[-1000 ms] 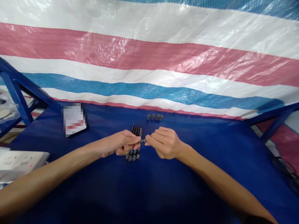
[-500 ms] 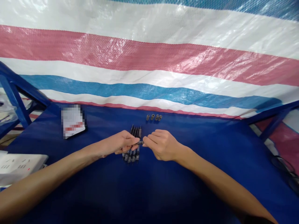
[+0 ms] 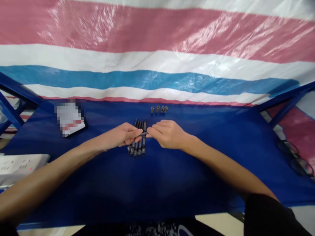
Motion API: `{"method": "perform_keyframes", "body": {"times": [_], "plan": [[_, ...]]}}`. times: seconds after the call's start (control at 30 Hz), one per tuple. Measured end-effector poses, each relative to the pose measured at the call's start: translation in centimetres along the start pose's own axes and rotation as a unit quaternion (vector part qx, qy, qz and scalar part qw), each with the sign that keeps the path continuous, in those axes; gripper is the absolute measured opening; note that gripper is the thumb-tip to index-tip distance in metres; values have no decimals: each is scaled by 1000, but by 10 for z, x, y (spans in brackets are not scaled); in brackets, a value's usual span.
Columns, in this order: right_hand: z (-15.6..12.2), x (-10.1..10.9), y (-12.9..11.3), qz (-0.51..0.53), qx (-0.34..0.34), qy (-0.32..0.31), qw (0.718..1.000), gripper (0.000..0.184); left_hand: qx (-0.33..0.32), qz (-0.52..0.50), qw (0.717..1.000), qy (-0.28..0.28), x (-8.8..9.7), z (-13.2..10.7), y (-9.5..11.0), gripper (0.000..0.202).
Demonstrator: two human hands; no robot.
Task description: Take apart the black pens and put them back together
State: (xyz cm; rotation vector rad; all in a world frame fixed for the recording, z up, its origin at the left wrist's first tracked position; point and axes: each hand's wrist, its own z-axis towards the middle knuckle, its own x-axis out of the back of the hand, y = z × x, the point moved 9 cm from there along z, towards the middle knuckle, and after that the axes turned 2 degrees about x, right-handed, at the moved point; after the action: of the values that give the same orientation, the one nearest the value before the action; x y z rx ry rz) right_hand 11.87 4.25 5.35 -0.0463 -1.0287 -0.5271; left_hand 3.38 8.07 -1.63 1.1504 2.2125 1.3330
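Note:
My left hand and my right hand meet over the middle of a blue table. Both pinch the ends of one small dark pen-like piece held crosswise between them. Directly beneath lies a row of several dark pens, side by side, pointing away from me. Farther back, near the table's far edge, several small grey caps sit in a short line.
A phone with a blurred screen lies at the back left. A white power strip sits at the left edge. Dark glasses or cables lie at the right edge. A striped tarp hangs behind the table.
The view has tilted down, so everything sits higher in the picture. My hands have closed in on each other; the visible piece between them is shorter.

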Motion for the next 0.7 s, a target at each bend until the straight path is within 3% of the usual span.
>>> {"method": "perform_keyframes", "body": {"times": [0.23, 0.53, 0.7], "plan": [[-4, -8, 4, 2, -20, -12, 1000, 36, 13, -3, 1000, -2, 1, 4, -5, 47], [-2, 10, 13, 30, -42, 45, 998, 18, -6, -37, 999, 9, 9, -3, 6, 48], [-2, 19, 9, -12, -33, 84, 996, 19, -3, -101, 995, -10, 4, -7, 6, 47]]}}
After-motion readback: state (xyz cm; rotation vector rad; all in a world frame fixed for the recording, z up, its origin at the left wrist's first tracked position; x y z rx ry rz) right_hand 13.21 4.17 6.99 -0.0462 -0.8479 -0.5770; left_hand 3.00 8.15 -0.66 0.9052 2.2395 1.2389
